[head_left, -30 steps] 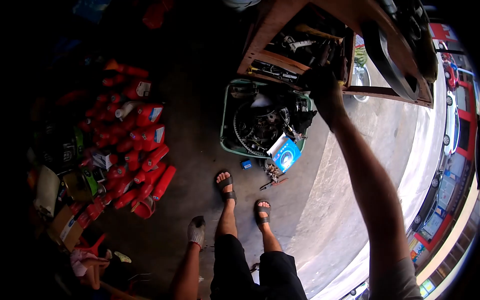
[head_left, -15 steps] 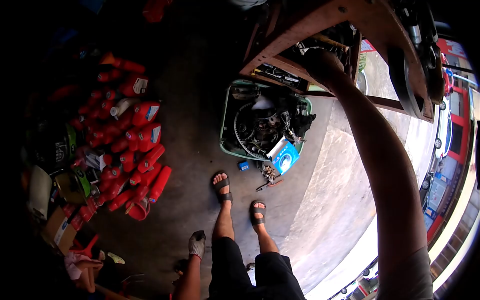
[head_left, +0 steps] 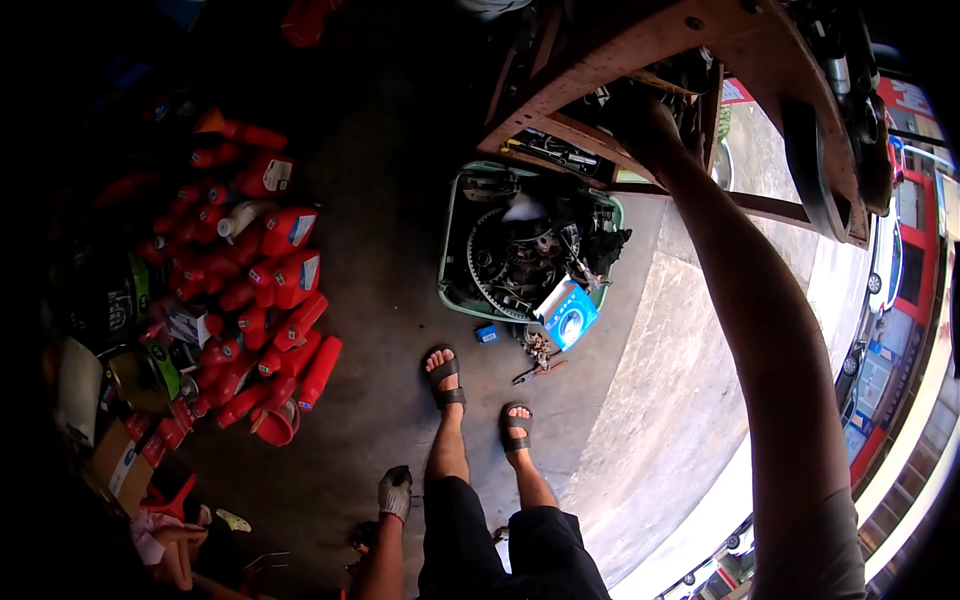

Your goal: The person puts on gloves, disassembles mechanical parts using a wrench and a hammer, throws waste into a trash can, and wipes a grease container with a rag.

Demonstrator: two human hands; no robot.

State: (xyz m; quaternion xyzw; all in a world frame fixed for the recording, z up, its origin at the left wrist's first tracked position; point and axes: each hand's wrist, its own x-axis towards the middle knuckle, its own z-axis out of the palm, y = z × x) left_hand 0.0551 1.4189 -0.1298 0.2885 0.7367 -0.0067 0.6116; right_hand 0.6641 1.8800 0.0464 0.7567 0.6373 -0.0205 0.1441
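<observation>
The right hand point(head_left: 650, 125) reaches into the tool rack point(head_left: 620, 50), grip hidden; best eased past its edges. Gloved left hand's point(head_left: 396, 492) grip: unclear.

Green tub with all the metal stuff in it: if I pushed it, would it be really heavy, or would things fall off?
The green tub would probably feel heavy and slow to slide, because dark metal-looking parts fill it. The blue-and-white box might slip, since it sits tilted at the tub's edge.
</observation>
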